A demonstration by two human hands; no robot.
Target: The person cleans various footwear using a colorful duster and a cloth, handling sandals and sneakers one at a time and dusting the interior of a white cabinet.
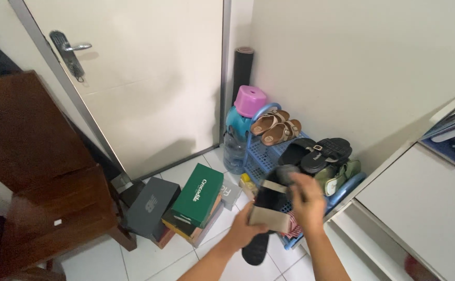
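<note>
A white tiled floor [149, 257] is seen by a white door [133, 78], with shoe boxes [186, 205] at lower centre. A black-and-tan sandal [269, 211] is held in both grips, left hand [245, 229] and right hand [308, 200], before a blue shoe rack [261, 156] at centre right.

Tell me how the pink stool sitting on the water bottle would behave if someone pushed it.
The pink stool looks like light plastic, so it would probably slide easily. It sits on the narrow top of the water bottle, so a push may tip it off.

Shoe rack [261, 156] stands against the wall, right of the door [149, 78]; 2 sandals [275, 127] on top, shoe boxes [180, 205] on the floor to its left.
</note>
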